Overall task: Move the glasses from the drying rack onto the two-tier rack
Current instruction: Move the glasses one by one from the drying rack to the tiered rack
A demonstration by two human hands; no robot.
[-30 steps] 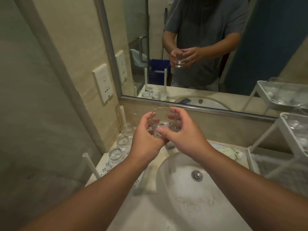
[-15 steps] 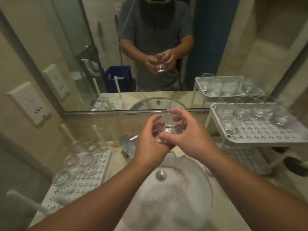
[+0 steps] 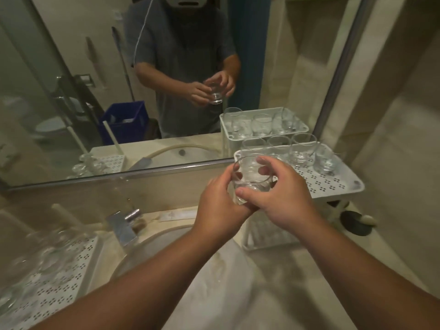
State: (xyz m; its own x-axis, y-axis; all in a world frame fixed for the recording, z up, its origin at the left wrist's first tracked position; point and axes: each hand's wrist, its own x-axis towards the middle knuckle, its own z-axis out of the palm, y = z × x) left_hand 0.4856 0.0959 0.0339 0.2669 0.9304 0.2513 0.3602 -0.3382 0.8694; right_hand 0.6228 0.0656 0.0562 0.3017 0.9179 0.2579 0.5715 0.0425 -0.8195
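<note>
Currently both hands, left hand [image 3: 219, 206] and right hand [image 3: 283, 198], are gripping one glass [image 3: 250, 179] just left of the two-tier rack [image 3: 333, 186]; better lowering it upright into a bare spot, clearing neighbours.

Bathroom, sink [image 3: 214, 282], wall mirror [image 3: 95, 91], faucet [image 3: 122, 226]

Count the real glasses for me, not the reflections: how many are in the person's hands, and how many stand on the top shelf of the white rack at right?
Held glass, gripped by the left hand and the right hand: 1
Standing glasses on the top shelf of the two-tier rack: 4
Total: 5
</note>
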